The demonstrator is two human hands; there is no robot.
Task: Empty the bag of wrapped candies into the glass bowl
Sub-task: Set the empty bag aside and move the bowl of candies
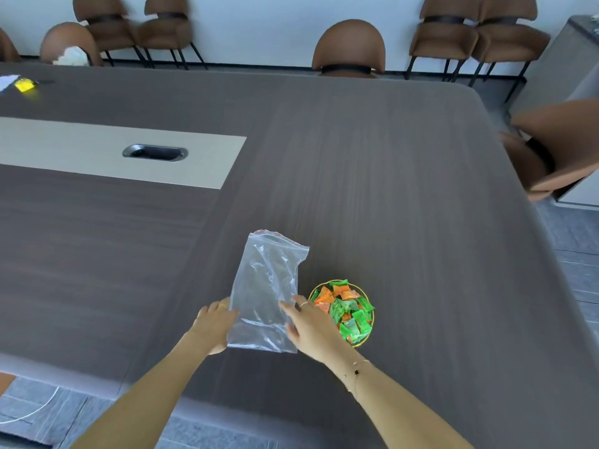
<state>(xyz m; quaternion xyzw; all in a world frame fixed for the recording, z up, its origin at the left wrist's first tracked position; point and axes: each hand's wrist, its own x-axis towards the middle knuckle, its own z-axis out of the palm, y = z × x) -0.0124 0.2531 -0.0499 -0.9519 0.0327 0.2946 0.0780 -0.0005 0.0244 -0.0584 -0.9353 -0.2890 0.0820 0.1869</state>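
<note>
The left hand [215, 322] is laid flat beside the near left edge of the clear zip bag [267, 293], with its fingers spread wide and touching the plastic, and nothing is gripped by it. The right hand [309, 325] is stretched out with loose, parted fingers resting on the bag's near right side (a ring is worn on one finger and a thin bracelet [355, 372] on the wrist); nothing is pinched by it either. Both arms are reached forward over the near edge of the dark wooden table [405, 189]. The bag is lying flat and see-through on the table, with its red zip end pointed away. The glass bowl [364, 339] is set just to the right of the bag, close by the right hand, and it is filled with green and orange wrapped candies [345, 307]. Lots of bare table is seen beyond and to the right. Brown chairs [348, 50] are lined up at the far side.
</note>
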